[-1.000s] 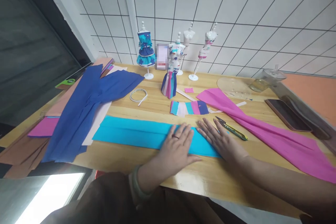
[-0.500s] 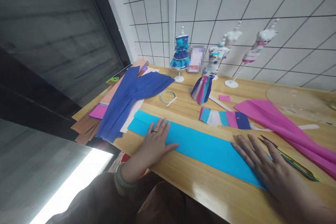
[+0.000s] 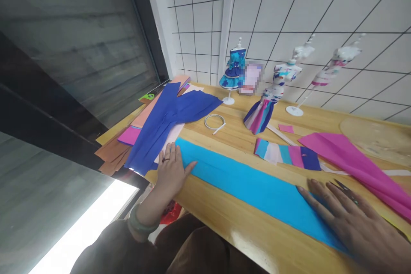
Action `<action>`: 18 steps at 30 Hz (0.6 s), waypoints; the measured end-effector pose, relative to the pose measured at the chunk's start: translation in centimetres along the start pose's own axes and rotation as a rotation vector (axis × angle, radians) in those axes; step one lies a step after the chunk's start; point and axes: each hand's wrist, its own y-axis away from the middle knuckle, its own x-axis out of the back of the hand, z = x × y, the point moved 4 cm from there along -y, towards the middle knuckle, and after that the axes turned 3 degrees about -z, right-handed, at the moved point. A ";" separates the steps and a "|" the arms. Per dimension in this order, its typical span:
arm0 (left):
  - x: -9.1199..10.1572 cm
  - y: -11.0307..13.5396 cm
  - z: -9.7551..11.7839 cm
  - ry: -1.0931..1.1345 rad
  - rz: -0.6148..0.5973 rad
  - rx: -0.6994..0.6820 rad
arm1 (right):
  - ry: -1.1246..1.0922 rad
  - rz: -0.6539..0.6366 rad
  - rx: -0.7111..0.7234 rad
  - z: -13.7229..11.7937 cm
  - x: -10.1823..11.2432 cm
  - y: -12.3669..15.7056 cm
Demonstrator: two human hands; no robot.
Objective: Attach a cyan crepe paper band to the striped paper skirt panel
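A long bright blue strip of what looks like crepe paper (image 3: 244, 182) lies flat along the table's front. My left hand (image 3: 171, 169) rests open at its left end, thumb out over the strip and fingers spread. At the other end, my right hand (image 3: 349, 216) lies flat with its fingers stretched out, covering part of the strip. Dark pointed blades, apparently of scissors (image 3: 343, 187), show just beyond the right fingers; the hand hides much of the rest. A striped piece (image 3: 289, 155) in several colours lies behind the strip.
Dark blue crepe sheets (image 3: 154, 124) lie on a stack at the left. Several small dress forms, including one in a blue dress (image 3: 233, 68), stand along the tiled wall. A coiled white tape (image 3: 215, 121) lies midtable. A pink sheet (image 3: 349, 154) lies at right.
My left hand has slid left to the strip's end. The right hand has shifted over the scissors, hiding more of them. The view has turned slightly left.
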 end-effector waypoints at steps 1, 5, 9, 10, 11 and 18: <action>0.2 0.0 0.5 0.006 0.022 -0.015 | 0.025 -0.021 0.053 -0.3 0.1 -0.3; 1.5 0.5 4.5 0.097 0.072 -0.273 | 0.013 -0.096 0.047 -4.3 -0.1 -2.6; 2.1 1.6 8.7 0.201 0.025 -0.542 | -0.167 -0.288 0.029 -11.7 -2.4 -5.7; 2.0 1.8 9.2 0.211 0.007 -0.562 | -0.177 -0.315 0.029 -13.1 -3.0 -6.3; 1.9 1.9 9.5 0.214 -0.006 -0.571 | -0.177 -0.341 0.023 -14.1 -3.4 -6.7; 0.9 1.9 9.3 0.168 0.065 -0.609 | -0.092 -0.397 -0.087 -11.5 -2.9 -3.7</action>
